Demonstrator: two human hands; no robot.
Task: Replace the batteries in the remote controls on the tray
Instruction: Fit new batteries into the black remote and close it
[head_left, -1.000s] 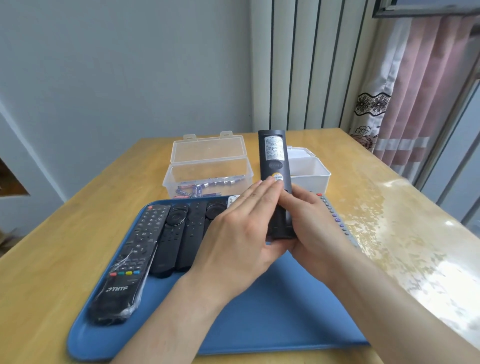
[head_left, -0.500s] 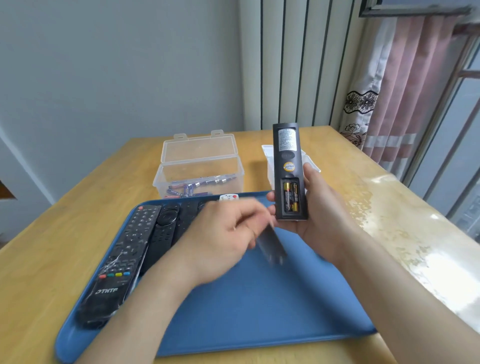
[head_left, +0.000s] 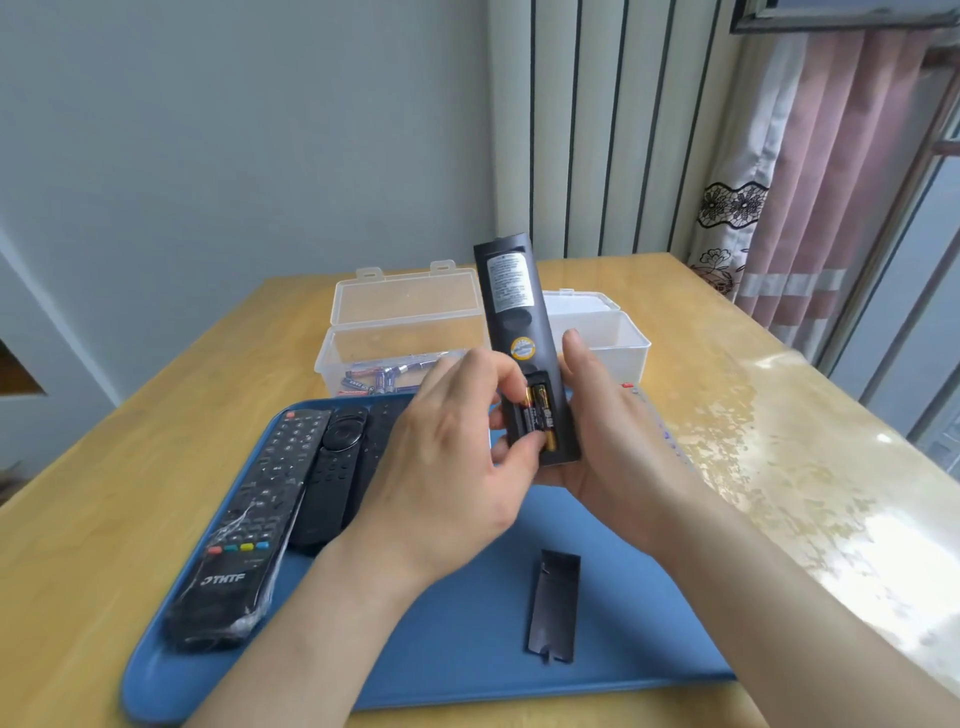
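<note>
My right hand (head_left: 613, 431) holds a black remote (head_left: 511, 306) upright, back side toward me, with its battery bay uncovered. Two black-and-gold batteries (head_left: 540, 418) sit in the bay. My left hand (head_left: 447, 467) pinches the left battery between thumb and fingertips at both ends. The remote's black battery cover (head_left: 553, 605) lies loose on the blue tray (head_left: 457, 649), below my hands. Several other black remotes (head_left: 270, 499) lie side by side on the tray's left part, one wrapped in clear film.
A clear plastic box (head_left: 405, 322) with its lid up holds several batteries behind the tray. A second white plastic box (head_left: 618, 338) stands to its right. The wooden table (head_left: 104, 493) has a glossy cover on the right, and curtains hang at far right.
The battery cover came off the remote and now lies on the tray. My left hand moved from the cover back up to the bay and took hold of a battery.
</note>
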